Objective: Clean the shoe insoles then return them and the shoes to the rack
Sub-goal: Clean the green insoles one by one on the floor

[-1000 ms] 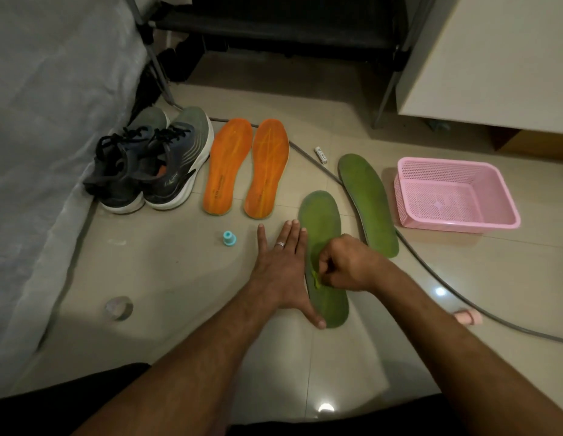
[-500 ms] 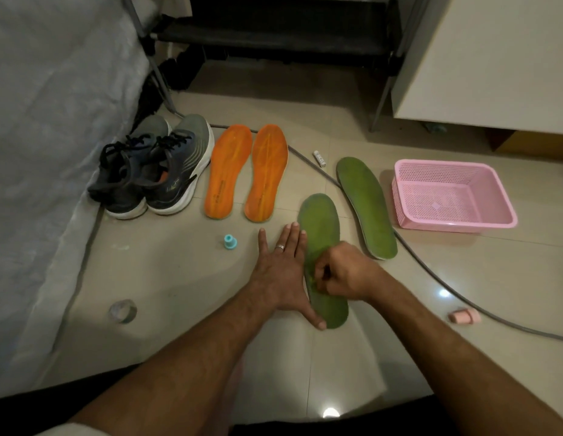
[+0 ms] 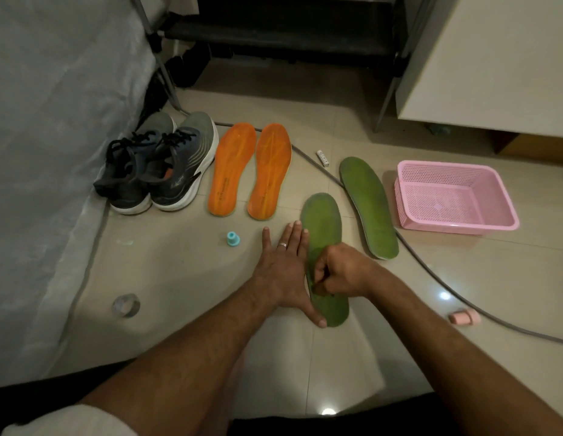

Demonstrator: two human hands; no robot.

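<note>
A green insole (image 3: 321, 221) lies flat on the tiled floor in front of me. My left hand (image 3: 281, 269) rests flat on the floor along its left edge, thumb at the heel end. Curled over the insole's middle, my right hand (image 3: 343, 272) pinches a small yellow-green object that its fingers mostly hide. A second green insole (image 3: 366, 206) lies to the right. Two orange insoles (image 3: 231, 171) (image 3: 270, 171) lie side by side further back. A pair of grey sneakers (image 3: 157, 171) stands to their left. The dark shoe rack (image 3: 274, 33) is at the back.
A pink mesh basket (image 3: 456, 227) sits at the right, under a white cabinet (image 3: 494, 58). A grey cable (image 3: 431, 273) curves across the floor. Small items lie around: a blue cap (image 3: 233, 239), a tape roll (image 3: 126, 306), a pink piece (image 3: 464, 317), a white tube (image 3: 322, 157). Grey sheeting (image 3: 53, 121) covers the left.
My right hand has shifted a little toward me and to the left along the green insole. The left hand has stayed in place.
</note>
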